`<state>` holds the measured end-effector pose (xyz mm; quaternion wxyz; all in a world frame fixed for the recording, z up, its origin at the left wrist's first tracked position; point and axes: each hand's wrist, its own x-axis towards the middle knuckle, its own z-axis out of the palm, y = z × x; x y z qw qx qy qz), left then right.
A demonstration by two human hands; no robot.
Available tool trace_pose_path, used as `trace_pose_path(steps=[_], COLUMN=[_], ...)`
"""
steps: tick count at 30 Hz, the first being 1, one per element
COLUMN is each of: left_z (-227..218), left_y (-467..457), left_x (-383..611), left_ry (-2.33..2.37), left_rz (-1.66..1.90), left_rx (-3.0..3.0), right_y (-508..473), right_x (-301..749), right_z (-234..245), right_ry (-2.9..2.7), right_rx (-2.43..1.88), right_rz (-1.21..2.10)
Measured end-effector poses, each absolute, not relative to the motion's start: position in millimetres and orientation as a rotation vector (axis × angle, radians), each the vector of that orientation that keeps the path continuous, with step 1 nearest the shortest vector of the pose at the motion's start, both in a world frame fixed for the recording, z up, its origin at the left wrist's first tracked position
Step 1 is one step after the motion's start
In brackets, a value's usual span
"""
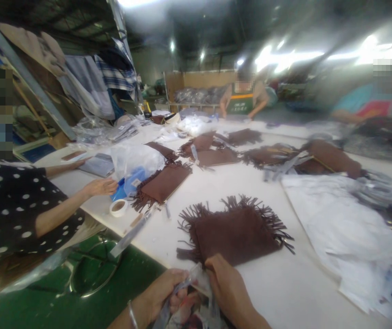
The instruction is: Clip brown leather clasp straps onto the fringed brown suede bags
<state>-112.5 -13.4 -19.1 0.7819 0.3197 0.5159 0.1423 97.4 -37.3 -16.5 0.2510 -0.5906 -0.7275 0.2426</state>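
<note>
At the bottom edge of the head view, my left hand [163,292] and my right hand [226,288] are both closed on a clear plastic bag [194,304] held between them just off the table's near edge. The bag is crumpled and partly hidden by my fingers. Just beyond my hands a brown fringed fabric piece [233,233] lies flat on the white table [251,283], a short way from my right fingers.
A person in a polka-dot top [7,205] sits at the left, hands near a tape roll [118,208] and blue item [129,180]. More brown fringed pieces [163,183] lie further along. A stack of clear bags [346,233] fills the right side. Other people work at the far end.
</note>
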Motion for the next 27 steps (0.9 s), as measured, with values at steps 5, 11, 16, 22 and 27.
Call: trace_pose_path(steps=[5,11,16,22,27], left_z=[-22.6,-29.0,-38.2,-31.3,-33.4], left_y=[-17.0,-12.4,-21.4,-26.7,-24.6], left_x=[-93.5,-94.5,-101.5,-109.0,-108.6], left_ry=[1.179,1.366,1.308,1.197,1.261], left_rz=[0.335,0.534,0.386,0.349,0.369], left_rx=[0.868,1.161,1.104,0.923,0.899], right_y=[-65.0,-76.9,-75.8,-72.8,-63.2], right_x=[83.2,88.3,102.1,100.5,88.5], right_z=[-22.4,-32.2,-31.1,-26.4,-17.4], right_ry=[-1.896,-1.849,-1.813,-1.821,-1.931], right_rx=[-1.703,-1.687,-1.722,-1.695,-1.709], right_rz=[0.991,1.06,0.977,0.903,0.757])
